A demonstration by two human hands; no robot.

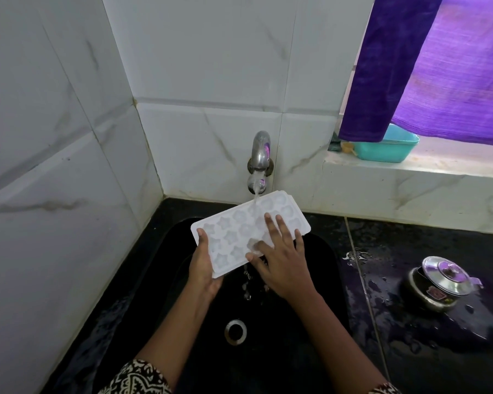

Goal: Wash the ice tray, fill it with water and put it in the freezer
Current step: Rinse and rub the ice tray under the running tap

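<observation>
A white ice tray [234,234] with star and flower moulds is held tilted over the black sink [319,294]. Water runs from the steel tap [261,150] onto the tray's far end and drips off its near edge. My left hand [204,265] grips the tray's near left corner, thumb on top and fingers underneath. My right hand [282,257] lies flat on the tray's right side with fingers spread and straight.
A steel pot with a lid [439,282] stands on the wet black counter [410,336] to the right. A teal tub [387,149] sits on the window ledge under a purple curtain [427,66]. The sink drain [235,331] lies below the hands. Tiled walls close the left and back.
</observation>
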